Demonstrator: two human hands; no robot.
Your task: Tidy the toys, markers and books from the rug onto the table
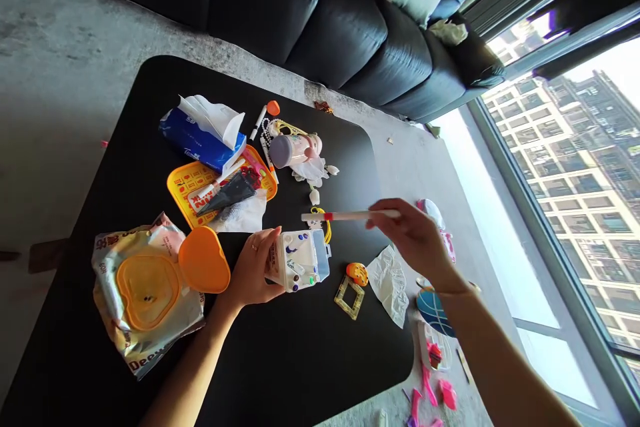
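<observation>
My left hand point(250, 270) is wrapped round a clear plastic marker box point(300, 260), tilted so its end with several coloured marker tips faces me. The box's hinged clear lid point(321, 255) stands open on the right side. To the right, my right hand point(411, 232) pinches a slim white marker point(345, 216) with a red band, held level in the air above the table, apart from the box. Below the marker lie a small square frame point(349, 297) and an orange-yellow trinket point(357, 273).
On the black table point(260, 360) are a wet-wipes pack point(113, 293) with its orange lid raised, a blue tissue pack point(193, 140), a yellow tray point(181, 181), a bottle point(295, 149) and a crumpled white sheet point(389, 285). Pink toys point(447, 393) lie on the floor; a black sofa point(340, 33) stands behind.
</observation>
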